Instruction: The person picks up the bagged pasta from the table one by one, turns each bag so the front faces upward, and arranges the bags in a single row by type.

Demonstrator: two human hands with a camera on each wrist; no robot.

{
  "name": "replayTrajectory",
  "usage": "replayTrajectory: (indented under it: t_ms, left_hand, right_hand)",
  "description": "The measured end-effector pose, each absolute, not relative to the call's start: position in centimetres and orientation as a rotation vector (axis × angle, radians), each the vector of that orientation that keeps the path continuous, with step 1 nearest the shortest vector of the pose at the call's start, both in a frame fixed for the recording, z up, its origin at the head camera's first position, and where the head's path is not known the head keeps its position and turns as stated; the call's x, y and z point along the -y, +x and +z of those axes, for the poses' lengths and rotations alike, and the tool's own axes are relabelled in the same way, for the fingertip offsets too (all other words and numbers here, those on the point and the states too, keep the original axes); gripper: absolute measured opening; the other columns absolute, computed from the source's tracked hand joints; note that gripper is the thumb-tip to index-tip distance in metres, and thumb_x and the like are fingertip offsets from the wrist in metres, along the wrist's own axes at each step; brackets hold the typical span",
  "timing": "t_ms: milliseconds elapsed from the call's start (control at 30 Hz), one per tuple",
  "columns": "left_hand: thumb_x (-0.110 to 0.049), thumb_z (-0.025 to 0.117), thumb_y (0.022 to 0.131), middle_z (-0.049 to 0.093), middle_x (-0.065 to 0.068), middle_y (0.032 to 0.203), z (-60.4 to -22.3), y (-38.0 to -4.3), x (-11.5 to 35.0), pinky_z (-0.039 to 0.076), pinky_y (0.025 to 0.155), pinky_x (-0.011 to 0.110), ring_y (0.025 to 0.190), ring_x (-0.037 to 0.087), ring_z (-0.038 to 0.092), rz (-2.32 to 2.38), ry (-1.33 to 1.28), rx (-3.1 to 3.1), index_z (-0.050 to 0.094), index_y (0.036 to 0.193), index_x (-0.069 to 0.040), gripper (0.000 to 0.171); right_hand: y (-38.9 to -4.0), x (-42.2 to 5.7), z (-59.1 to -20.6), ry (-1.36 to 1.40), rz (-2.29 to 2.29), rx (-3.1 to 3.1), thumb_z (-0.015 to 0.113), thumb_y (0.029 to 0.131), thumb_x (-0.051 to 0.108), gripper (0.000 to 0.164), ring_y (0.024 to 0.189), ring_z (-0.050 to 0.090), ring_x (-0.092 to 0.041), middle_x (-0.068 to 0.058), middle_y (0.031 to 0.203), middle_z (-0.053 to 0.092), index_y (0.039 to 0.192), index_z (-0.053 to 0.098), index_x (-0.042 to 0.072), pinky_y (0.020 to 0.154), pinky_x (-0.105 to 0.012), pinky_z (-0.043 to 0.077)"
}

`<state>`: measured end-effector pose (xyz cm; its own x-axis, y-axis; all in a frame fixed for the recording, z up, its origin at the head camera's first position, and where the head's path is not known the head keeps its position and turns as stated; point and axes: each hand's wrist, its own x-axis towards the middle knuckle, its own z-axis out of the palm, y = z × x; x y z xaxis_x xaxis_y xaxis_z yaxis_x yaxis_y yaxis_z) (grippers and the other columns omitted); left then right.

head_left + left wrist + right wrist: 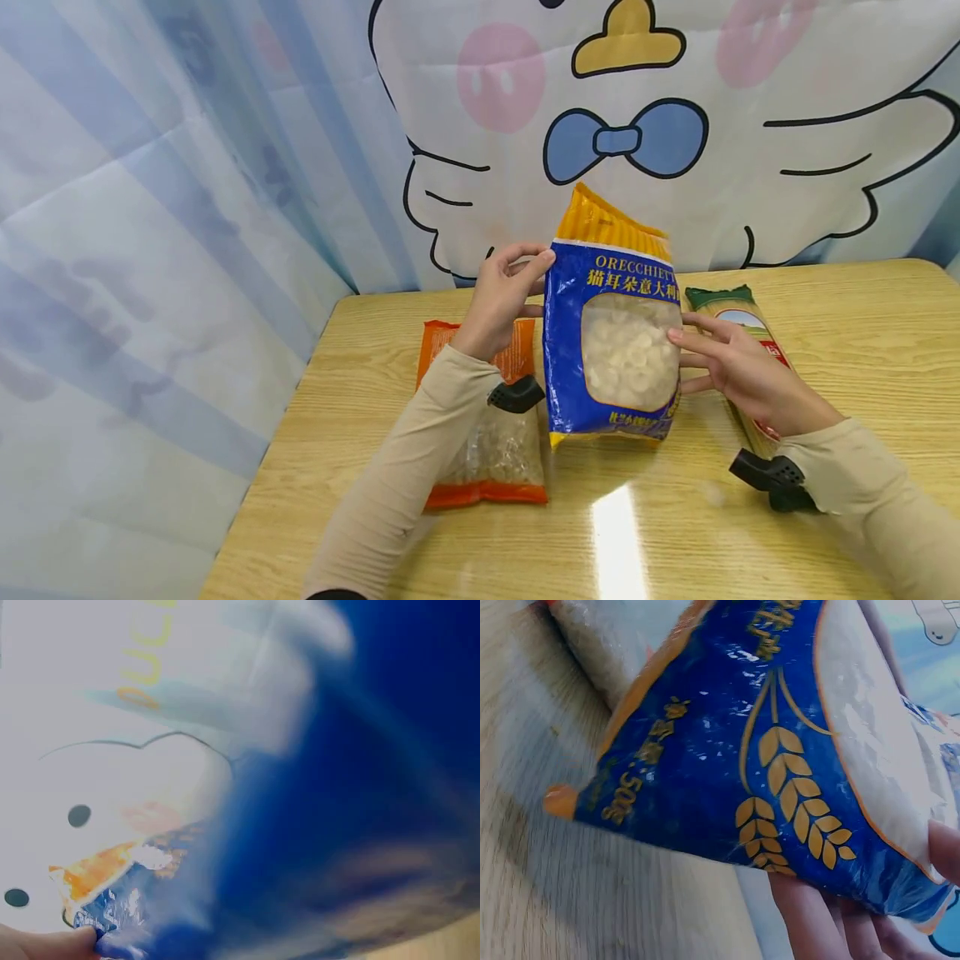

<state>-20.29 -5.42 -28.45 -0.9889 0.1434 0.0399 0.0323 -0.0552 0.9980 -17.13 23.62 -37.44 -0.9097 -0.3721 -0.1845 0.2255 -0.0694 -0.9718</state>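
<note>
Tabletop: pale yellow wood-grain table [885,350], below the fingers of the left hand [498,300] and the right hand [750,371]; a bright streak of glare lies on its near part.
Backdrop: white cloth with a cartoon figure [480,192], beyond the fingers; pink cheeks, yellow beak, blue bow tie, black outlines.
Side cloth: pale blue-and-white striped curtain [150,250], well to the left of the left fingers, creased.
Packet, left: flat clear plastic bag with orange ends [502,454], lying on the table below the left fingers, partly covered by the forearm; pale contents.
Packet, right: long green-topped packet with a red label [742,317], lying on the table just behind the right fingers, partly hidden by that hand.
Sleeves: beige fabric sleeves [397,483], on both forearms, behind the fingers; a black wrist-worn piece [517,393] at the left cuff, another at the right.
Pasta bag: glossy blue plastic bag with a yellow top and clear window [630,350], between the two sets of fingers, tilted, front towards the head camera; lettered ORECCHIETT-, pale pasta within.
Left fingers: closed to the bag's thickness, pinching its upper left edge, thumb in front.
Right fingers: spread behind the bag's right edge, thumb on the window, gripping it between.
Left wrist view: largely blurred blue film; thumb at lower left.
</note>
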Motion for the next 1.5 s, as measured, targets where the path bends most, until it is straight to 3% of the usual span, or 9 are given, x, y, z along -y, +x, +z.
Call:
replayTrajectory:
  t_ms: [267,533,733,967,1167,1333,1500]
  left_hand:
    - [-0.027,0.066,0.097,0.074,0.012,0.109,-30.9,-20.4,5.9,0.062,0.068,0.035,0.091,0.026,0.074,2.176,0.069,-2.080,0.068,0.117,-0.010,0.026]
    - [-0.030,0.065,0.097,0.071,0.008,0.113,-33.5,-20.9,5.7,0.061,0.067,0.033,0.099,0.028,0.073,2.170,-0.145,-1.944,0.070,0.118,-0.013,0.028]
    - [-0.036,0.069,0.094,0.071,0.009,0.115,-34.9,-21.0,5.6,0.062,0.070,0.037,0.104,0.030,0.071,2.182,-0.189,-1.847,0.066,0.124,-0.015,0.037]
    - [-0.029,0.076,0.089,0.072,0.013,0.114,-35.5,-21.2,5.4,0.062,0.073,0.040,0.106,0.035,0.070,2.209,-0.189,-1.787,0.059,0.132,-0.013,0.048]
    - [-0.025,0.077,0.089,0.074,0.013,0.109,-35.6,-21.5,5.2,0.062,0.071,0.040,0.101,0.034,0.072,2.220,-0.227,-1.801,0.062,0.125,-0.012,0.041]
    - [-0.022,0.076,0.089,0.074,0.013,0.105,-36.1,-21.9,4.9,0.062,0.070,0.038,0.096,0.035,0.073,2.181,-0.231,-1.841,0.065,0.121,-0.011,0.035]
    - [-0.021,0.075,0.090,0.073,0.014,0.106,-36.6,-22.0,4.4,0.062,0.071,0.041,0.091,0.033,0.074,2.141,-0.220,-1.854,0.065,0.121,-0.009,0.034]
  right_hand:
    - [-16.5,-23.7,-36.7,-0.114,-2.016,-1.845,0.053,0.103,0.022,0.082,0.096,0.069,-0.011,0.014,0.110,0.065,0.158,-0.005,0.000,0.069,-0.040,0.061]
    - [-16.3,-23.4,-34.5,-0.130,-1.871,-2.059,0.057,0.102,0.023,0.065,0.091,0.072,-0.016,0.009,0.101,0.071,0.149,0.022,-0.002,0.071,-0.045,0.062]
    - [-16.2,-23.5,-34.0,-0.170,-1.793,-2.131,0.058,0.102,0.023,0.060,0.092,0.072,-0.016,0.010,0.101,0.070,0.147,0.028,-0.002,0.071,-0.047,0.061]
    - [-16.3,-23.8,-34.1,-0.164,-1.750,-2.172,0.058,0.102,0.026,0.067,0.091,0.072,-0.015,0.009,0.103,0.068,0.151,0.023,-0.002,0.071,-0.046,0.062]
    - [-16.3,-24.0,-33.8,-0.145,-1.704,-2.195,0.058,0.102,0.029,0.072,0.092,0.071,-0.014,0.003,0.110,0.063,0.154,0.019,-0.002,0.075,-0.045,0.061]
    - [-16.4,-24.3,-34.3,-0.178,-1.639,-2.265,0.057,0.102,0.027,0.072,0.088,0.070,-0.014,-0.011,0.118,0.063,0.153,0.018,-0.004,0.067,-0.042,0.062]
    - [-16.3,-24.8,-34.8,-0.169,-1.627,-2.266,0.057,0.102,0.026,0.069,0.084,0.069,-0.015,-0.008,0.111,0.065,0.151,0.019,-0.003,0.066,-0.043,0.062]
